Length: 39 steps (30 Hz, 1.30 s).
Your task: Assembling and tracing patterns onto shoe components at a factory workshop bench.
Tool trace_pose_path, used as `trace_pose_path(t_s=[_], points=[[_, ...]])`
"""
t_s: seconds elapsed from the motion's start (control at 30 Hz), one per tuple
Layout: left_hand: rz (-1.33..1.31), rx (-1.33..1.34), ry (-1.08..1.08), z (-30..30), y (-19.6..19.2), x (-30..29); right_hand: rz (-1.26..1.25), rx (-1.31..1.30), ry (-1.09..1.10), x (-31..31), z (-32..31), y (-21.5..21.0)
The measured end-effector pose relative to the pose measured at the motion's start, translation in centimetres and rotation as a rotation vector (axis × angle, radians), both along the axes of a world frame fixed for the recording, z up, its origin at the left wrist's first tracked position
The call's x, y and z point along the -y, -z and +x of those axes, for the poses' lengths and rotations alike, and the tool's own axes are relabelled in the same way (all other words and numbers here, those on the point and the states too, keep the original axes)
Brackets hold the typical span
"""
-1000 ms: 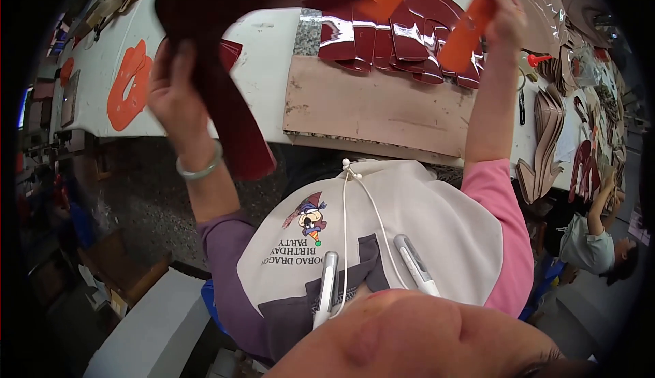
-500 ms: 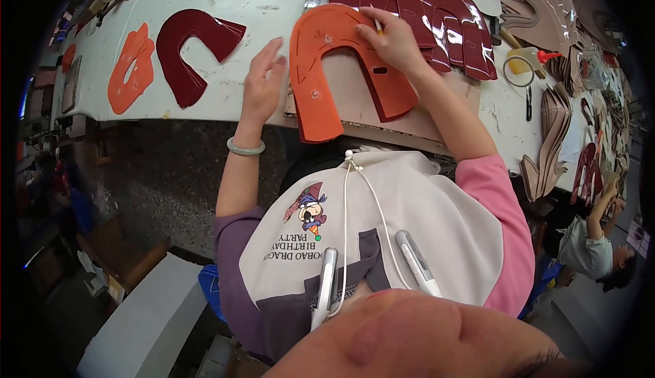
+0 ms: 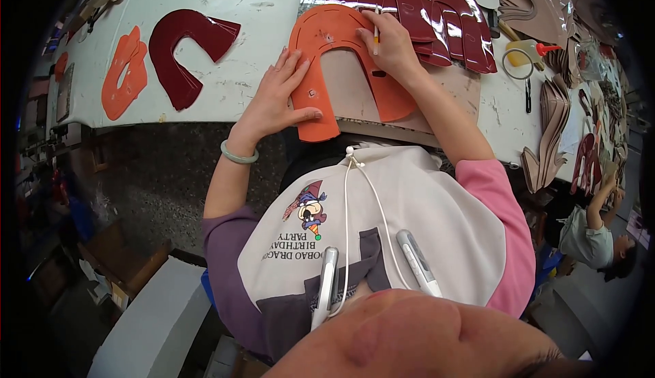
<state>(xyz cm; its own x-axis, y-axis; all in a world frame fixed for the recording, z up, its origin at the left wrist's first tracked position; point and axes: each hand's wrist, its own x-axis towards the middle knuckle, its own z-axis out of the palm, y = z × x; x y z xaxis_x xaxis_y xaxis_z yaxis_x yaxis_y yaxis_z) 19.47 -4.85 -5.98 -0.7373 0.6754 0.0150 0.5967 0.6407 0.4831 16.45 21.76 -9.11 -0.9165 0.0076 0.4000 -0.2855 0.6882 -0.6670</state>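
An orange U-shaped template with slots and small holes lies on a board at the table's front edge. My left hand rests on the template's left leg, fingers spread and thumb apart. My right hand is at the upper right of the curve, its fingers closed round a slim white-and-yellow pen-like tool. The tool's tip is too small to make out. Behind the template lie several glossy dark red sheets, overlapping one another. What lies under the template is mostly hidden.
To the left are a stack of dark red U-shaped pieces and smaller orange templates. A red-tipped bottle, a black pen and beige pieces lie to the right. Another person is at far right.
My left hand has come down from beside the template onto its left leg. The template now lies flatter, its dark red underside edge gone from sight. My right hand stays near the curve.
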Motion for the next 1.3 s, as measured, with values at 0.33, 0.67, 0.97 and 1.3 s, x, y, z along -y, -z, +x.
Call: trace_pose_path(t_s=[0.33,0.67,0.97,1.3], points=[[0.012,-0.006,-0.026,0.2,0.3,0.0,0.012,0.032,-0.015,-0.2,-0.5,-0.2],[0.050,-0.009,-0.034,0.6,0.5,0.0,0.001,0.041,-0.012,-0.1,-0.4,-0.2],[0.295,0.124,-0.118,0.4,-0.3,-0.1,-0.178,0.088,0.007,-0.5,-0.1,-1.8],[1.473,0.354,0.066,-0.6,-9.3,-5.0,-0.717,-0.852,-0.658,2.9,-1.8,-14.5]])
